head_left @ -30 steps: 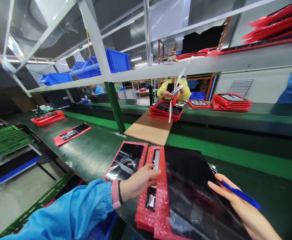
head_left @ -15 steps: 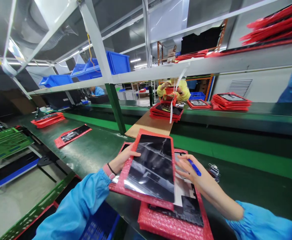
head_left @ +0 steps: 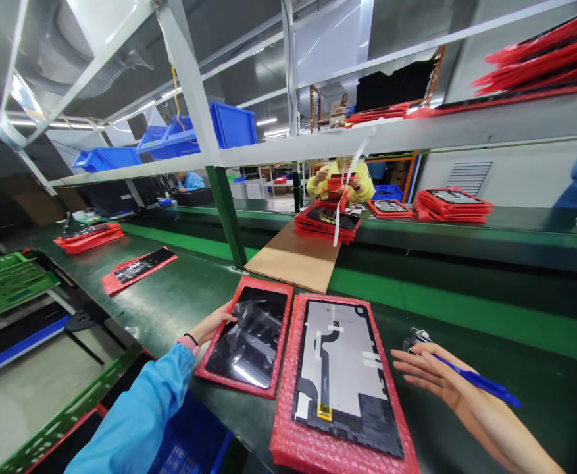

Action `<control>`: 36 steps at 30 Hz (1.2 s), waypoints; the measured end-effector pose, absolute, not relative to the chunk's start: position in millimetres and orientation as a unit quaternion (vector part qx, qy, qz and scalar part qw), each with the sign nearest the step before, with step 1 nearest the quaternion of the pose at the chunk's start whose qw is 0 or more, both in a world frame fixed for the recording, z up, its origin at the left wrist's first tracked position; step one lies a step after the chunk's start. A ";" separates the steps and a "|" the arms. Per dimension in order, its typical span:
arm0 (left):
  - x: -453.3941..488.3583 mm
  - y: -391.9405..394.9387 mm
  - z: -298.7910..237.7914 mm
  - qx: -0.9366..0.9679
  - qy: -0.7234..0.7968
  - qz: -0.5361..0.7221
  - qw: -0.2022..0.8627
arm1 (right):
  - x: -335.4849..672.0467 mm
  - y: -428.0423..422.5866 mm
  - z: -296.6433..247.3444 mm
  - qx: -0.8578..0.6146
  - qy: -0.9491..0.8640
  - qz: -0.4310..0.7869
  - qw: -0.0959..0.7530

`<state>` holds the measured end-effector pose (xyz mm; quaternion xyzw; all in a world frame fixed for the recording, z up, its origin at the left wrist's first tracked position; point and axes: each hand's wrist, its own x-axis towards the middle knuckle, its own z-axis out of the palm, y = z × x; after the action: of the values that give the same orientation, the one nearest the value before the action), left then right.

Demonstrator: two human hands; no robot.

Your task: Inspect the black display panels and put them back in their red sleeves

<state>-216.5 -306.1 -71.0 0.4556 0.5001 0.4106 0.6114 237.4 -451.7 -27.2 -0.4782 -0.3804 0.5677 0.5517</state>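
My left hand (head_left: 218, 324) grips the left edge of a glossy black display panel (head_left: 256, 332), its thumb on top. The panel lies on a red bubble-wrap bag (head_left: 284, 316), on the left pile. Beside it, a second display panel (head_left: 350, 362) shows its silver back, with a dark ribbon cable and a yellow tab, on a thick stack of red bubble-wrap bags (head_left: 288, 441). My right hand (head_left: 446, 378) is off to the right of that stack, fingers stretched out, with a blue pen (head_left: 485, 383) tucked at the thumb. A small metal clip-like object (head_left: 416, 338) is partly behind the fingers.
A brown board (head_left: 293, 257) lies beyond the panels, by a green post (head_left: 226, 217). More red-bagged panels (head_left: 137, 268) rest on the green bench to the left. Across the bench, a person in yellow (head_left: 364, 181) sits behind a red stack (head_left: 325, 224). A white shelf (head_left: 391, 137) runs overhead.
The black panel and its bag have been lowered leftward onto the left pile, uncovering the silver-backed panel. My right hand has moved away to the right with the pen.
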 end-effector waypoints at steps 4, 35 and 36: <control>-217.4 -301.6 -67.2 0.473 0.545 0.409 0.558 | 221.7 -455.5 -29.7 -0.473 -0.414 0.587 0.510; -62.9 -381.7 0.0 0.333 0.494 0.332 0.731 | 169.5 -438.1 -59.9 -0.549 -0.588 0.373 0.462; -62.3 -378.9 -1.3 0.324 0.502 0.329 0.731 | 169.9 -437.4 -59.5 -0.547 -0.575 0.387 0.469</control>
<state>-62.3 -378.9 -1.3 0.3244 0.5018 0.3293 0.7311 169.9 -437.4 -59.5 -0.5468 -0.5754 0.3873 0.4689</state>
